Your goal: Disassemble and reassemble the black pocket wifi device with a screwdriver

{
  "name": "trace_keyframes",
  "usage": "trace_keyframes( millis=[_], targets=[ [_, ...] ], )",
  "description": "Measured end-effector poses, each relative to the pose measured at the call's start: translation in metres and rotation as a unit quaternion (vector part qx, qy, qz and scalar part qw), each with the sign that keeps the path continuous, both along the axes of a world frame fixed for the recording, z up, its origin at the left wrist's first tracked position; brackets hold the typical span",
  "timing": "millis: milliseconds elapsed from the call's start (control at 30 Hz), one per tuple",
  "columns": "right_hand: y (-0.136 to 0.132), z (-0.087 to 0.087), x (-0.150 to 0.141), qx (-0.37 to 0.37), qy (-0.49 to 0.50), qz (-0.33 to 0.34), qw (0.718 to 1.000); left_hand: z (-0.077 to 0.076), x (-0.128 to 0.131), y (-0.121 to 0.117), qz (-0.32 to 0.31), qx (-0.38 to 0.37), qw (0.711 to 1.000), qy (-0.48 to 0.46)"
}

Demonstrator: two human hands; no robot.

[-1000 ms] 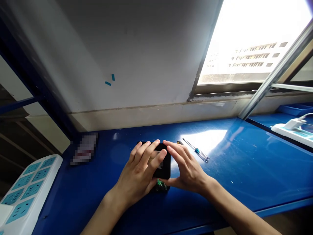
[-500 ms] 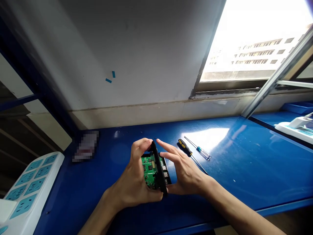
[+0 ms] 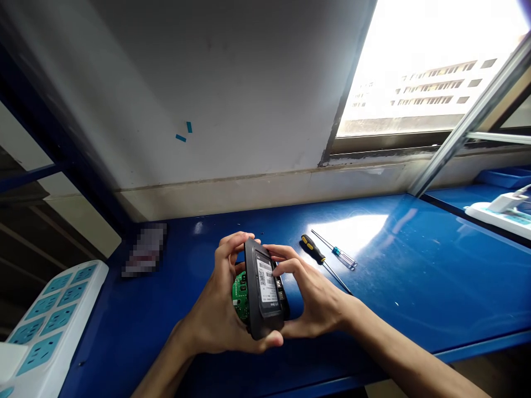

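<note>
A black plastic cover (image 3: 253,293) with a white printed label (image 3: 267,279) stands tilted over a green circuit board (image 3: 239,293). The board sits in a dark case, and metal ports show along the case's right side. My left hand (image 3: 211,312) spans the cover, its fingers at the top edge and its thumb at the bottom edge. On the right side, my right hand (image 3: 315,298) has its fingers bent against the cover's face and case edge, thumb at the lower corner. The cover hides much of the board and case.
Right of my hands lie a black-and-yellow screwdriver (image 3: 313,249) and a clear-handled screwdriver (image 3: 344,257). A white power strip (image 3: 62,309) stands at the left and another power strip (image 3: 498,215) at far right. A blurred item (image 3: 145,249) rests near the wall on the blue table (image 3: 415,276).
The cover has turned from nearly edge-on so its labelled outer face now shows. It hides more of the board. My right fingers have bent in toward the cover; my left hand has shifted slightly left.
</note>
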State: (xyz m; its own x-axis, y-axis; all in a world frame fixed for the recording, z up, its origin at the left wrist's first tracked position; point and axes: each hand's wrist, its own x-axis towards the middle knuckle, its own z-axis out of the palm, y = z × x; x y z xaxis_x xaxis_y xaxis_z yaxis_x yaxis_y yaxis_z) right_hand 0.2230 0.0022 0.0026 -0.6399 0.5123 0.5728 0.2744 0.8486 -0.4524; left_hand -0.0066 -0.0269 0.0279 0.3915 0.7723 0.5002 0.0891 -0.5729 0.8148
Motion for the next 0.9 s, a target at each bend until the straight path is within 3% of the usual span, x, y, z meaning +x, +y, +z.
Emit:
trace_keyframes(
  millis=[567,900],
  targets=[
    [0.002,0.006,0.017,0.009,-0.034,-0.059,0.998,-0.006,-0.015,0.003,0.033,-0.005,0.996,0.079],
    [0.005,0.007,0.021,0.046,-0.071,-0.075,0.994,-0.008,-0.022,0.007,0.097,0.058,0.966,0.233]
  ],
)
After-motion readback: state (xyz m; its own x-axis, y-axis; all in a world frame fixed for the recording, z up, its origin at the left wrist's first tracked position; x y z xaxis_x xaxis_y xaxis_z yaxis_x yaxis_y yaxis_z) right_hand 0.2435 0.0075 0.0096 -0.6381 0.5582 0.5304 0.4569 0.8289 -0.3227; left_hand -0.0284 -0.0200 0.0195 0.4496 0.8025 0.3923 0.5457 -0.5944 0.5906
